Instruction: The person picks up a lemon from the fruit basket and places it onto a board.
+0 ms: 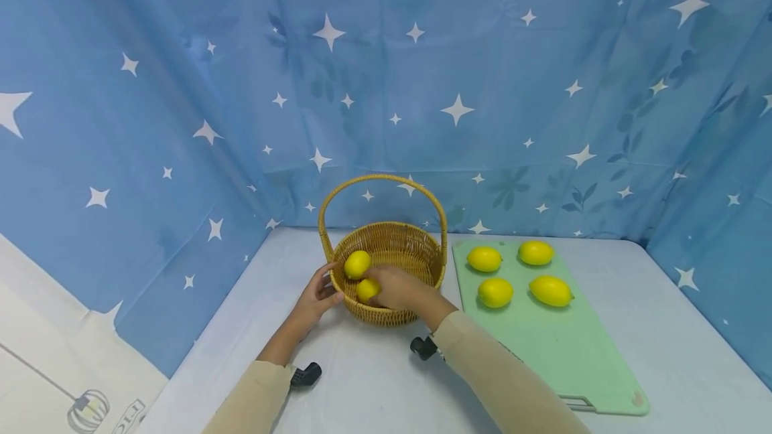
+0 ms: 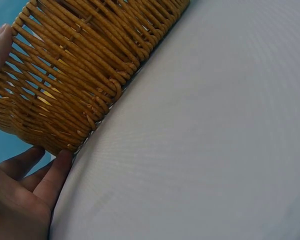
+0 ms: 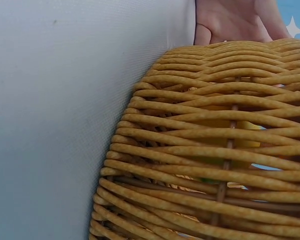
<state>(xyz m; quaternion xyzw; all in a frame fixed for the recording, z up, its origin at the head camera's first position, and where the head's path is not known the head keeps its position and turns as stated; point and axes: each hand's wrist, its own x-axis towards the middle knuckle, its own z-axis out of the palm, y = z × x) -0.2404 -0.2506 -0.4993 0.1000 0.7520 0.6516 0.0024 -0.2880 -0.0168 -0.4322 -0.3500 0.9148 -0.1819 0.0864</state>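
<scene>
A woven wicker basket (image 1: 386,317) with a tall hoop handle stands on the pale table. One lemon (image 1: 357,264) lies inside by its left wall. My right hand (image 1: 395,288) reaches over the near rim and holds a second lemon (image 1: 366,288) low in the basket. My left hand (image 1: 316,297) rests against the basket's outer left wall, fingers fairly straight and thumb near the rim. In the left wrist view, fingertips (image 2: 57,167) touch the base of the basket (image 2: 75,75). The right wrist view shows the weave (image 3: 200,165) close up with yellow showing through it.
A green cutting board (image 1: 561,367) lies right of the basket, carrying several lemons (image 1: 495,292) at its far end. Blue star-patterned cloth (image 1: 181,119) hangs behind and on both sides. Bare table (image 1: 374,387) lies in front of the basket.
</scene>
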